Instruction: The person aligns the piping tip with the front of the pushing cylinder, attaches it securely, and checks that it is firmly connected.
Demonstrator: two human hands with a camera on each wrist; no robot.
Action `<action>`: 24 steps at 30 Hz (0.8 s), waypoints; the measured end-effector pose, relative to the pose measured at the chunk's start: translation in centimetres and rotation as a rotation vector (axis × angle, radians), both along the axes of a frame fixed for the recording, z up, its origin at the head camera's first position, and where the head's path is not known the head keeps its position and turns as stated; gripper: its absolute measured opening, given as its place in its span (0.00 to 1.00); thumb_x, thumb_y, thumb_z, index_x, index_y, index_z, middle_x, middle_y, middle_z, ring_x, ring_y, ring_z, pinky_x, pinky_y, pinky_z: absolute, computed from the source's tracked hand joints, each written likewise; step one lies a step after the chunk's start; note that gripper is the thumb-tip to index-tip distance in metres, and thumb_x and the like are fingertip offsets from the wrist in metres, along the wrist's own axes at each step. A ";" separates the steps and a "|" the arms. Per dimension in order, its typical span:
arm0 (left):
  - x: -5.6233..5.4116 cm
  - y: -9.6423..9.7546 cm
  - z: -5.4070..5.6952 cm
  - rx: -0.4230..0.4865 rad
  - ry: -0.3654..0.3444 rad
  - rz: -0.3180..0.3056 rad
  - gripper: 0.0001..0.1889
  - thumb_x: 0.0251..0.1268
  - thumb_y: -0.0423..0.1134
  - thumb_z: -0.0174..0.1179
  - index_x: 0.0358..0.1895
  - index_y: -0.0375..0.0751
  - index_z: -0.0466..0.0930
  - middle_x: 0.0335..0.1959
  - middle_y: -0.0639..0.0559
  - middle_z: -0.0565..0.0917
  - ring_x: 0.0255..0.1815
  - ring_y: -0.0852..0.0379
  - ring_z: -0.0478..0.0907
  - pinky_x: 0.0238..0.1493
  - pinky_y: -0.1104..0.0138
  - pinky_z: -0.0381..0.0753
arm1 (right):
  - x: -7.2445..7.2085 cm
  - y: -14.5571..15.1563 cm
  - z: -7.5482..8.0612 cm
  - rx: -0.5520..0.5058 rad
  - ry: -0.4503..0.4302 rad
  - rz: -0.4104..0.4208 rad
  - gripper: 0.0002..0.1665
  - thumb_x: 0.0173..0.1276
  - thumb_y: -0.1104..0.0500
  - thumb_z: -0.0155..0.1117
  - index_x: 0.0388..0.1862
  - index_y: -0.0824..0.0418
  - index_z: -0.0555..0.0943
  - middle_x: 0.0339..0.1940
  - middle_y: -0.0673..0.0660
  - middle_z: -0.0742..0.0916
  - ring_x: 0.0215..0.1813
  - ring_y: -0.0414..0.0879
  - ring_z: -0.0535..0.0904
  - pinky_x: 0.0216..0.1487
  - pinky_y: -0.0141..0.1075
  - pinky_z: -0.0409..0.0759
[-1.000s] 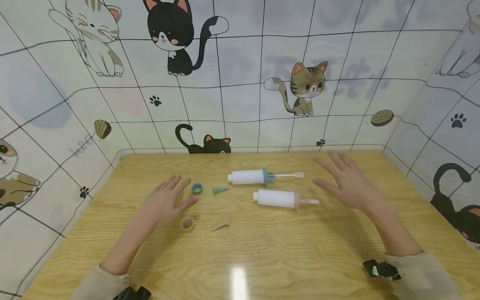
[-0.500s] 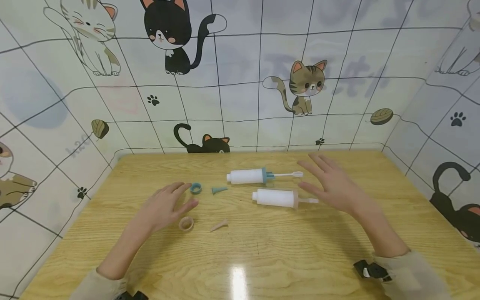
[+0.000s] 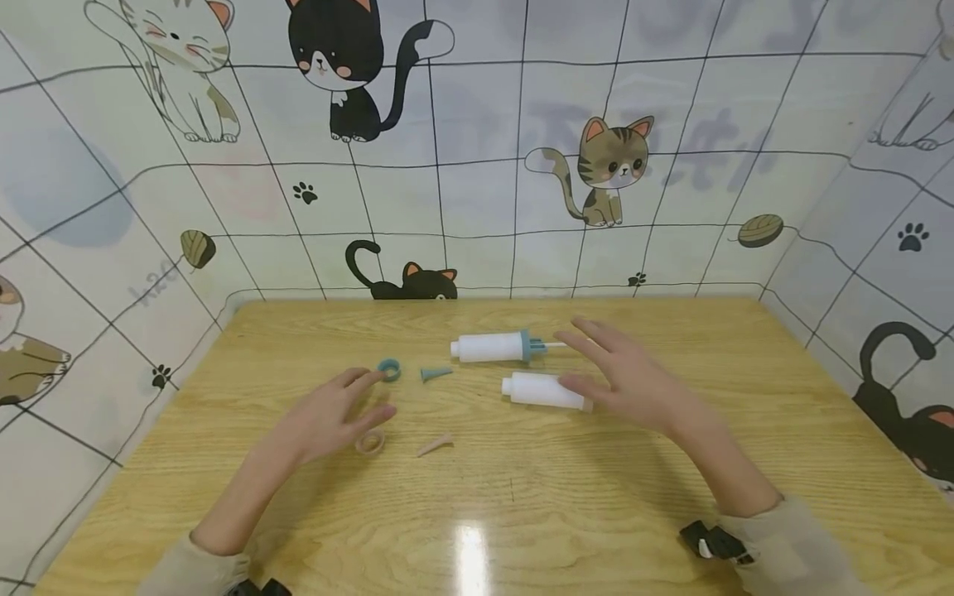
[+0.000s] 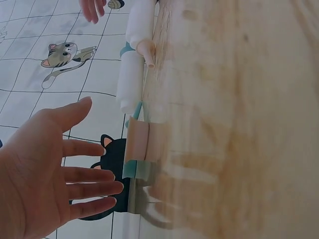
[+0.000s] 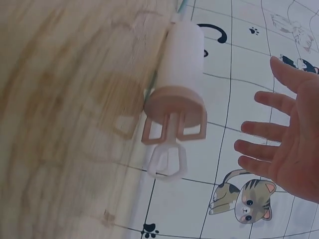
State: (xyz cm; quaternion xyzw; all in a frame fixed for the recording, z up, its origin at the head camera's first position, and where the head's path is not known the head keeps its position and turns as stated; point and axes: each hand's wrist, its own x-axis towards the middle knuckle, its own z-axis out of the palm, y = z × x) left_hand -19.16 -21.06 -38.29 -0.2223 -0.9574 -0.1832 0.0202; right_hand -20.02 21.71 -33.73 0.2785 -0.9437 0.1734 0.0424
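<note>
Two white syringe-like tubes with plungers lie on the table, one with a blue collar (image 3: 492, 348) and one with a pink collar (image 3: 537, 389). My right hand (image 3: 637, 385) hovers above the pink one's plunger end, hiding part of it. The right wrist view shows relaxed fingers apart from its pink collar (image 5: 174, 102) and looped handle (image 5: 182, 162). My left hand (image 3: 324, 418), fingers extended, is over the table beside a blue ring (image 3: 397, 372) and a pink ring (image 3: 382, 447). Contact with the blue ring cannot be told. Neither hand holds anything.
A small blue cone nozzle (image 3: 436, 374) and a pink cone nozzle (image 3: 435, 445) lie between the rings and the tubes. A cat-printed wall covering (image 3: 477, 199) rises at the table's (image 3: 596, 530) back and both sides.
My right hand has moved left and lower, from beside the tubes to over the pink-collared tube's plunger end. My left hand has shifted slightly, lowering its fingertips towards the blue ring.
</note>
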 end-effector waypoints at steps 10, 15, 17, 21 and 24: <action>0.2 0.0 -0.1 -0.002 -0.077 -0.034 0.40 0.71 0.67 0.54 0.74 0.42 0.67 0.65 0.36 0.73 0.51 0.43 0.80 0.48 0.46 0.83 | 0.4 -3.0 -0.7 -0.069 -0.032 0.114 0.37 0.76 0.38 0.57 0.78 0.49 0.65 0.78 0.60 0.67 0.76 0.62 0.62 0.71 0.61 0.66; 0.4 -0.3 -0.2 0.008 -0.138 -0.037 0.41 0.67 0.68 0.57 0.74 0.44 0.68 0.59 0.42 0.75 0.42 0.53 0.77 0.41 0.55 0.81 | 0.6 -4.7 -0.6 -0.106 -0.079 0.156 0.36 0.76 0.38 0.58 0.77 0.47 0.67 0.77 0.58 0.70 0.76 0.60 0.63 0.71 0.59 0.67; 0.4 -0.4 -0.2 0.015 -0.168 -0.046 0.42 0.66 0.69 0.58 0.74 0.44 0.68 0.57 0.45 0.75 0.41 0.55 0.76 0.42 0.57 0.80 | 0.6 -5.3 -0.6 -0.098 -0.098 0.177 0.36 0.76 0.39 0.57 0.78 0.49 0.67 0.77 0.57 0.70 0.76 0.59 0.63 0.72 0.58 0.67; 0.5 -0.5 -0.3 0.034 -0.193 -0.099 0.40 0.65 0.67 0.61 0.72 0.44 0.69 0.54 0.47 0.76 0.37 0.59 0.73 0.38 0.63 0.77 | 0.5 -6.3 -0.8 -0.078 -0.125 0.218 0.35 0.78 0.40 0.56 0.78 0.50 0.66 0.76 0.55 0.71 0.76 0.56 0.64 0.72 0.55 0.67; 0.5 -0.7 -0.4 0.048 -0.178 -0.149 0.38 0.65 0.64 0.63 0.71 0.42 0.71 0.53 0.47 0.76 0.35 0.61 0.72 0.35 0.66 0.76 | 0.4 -6.9 -1.0 -0.079 -0.140 0.246 0.35 0.78 0.42 0.57 0.78 0.52 0.66 0.76 0.53 0.71 0.76 0.55 0.65 0.73 0.54 0.67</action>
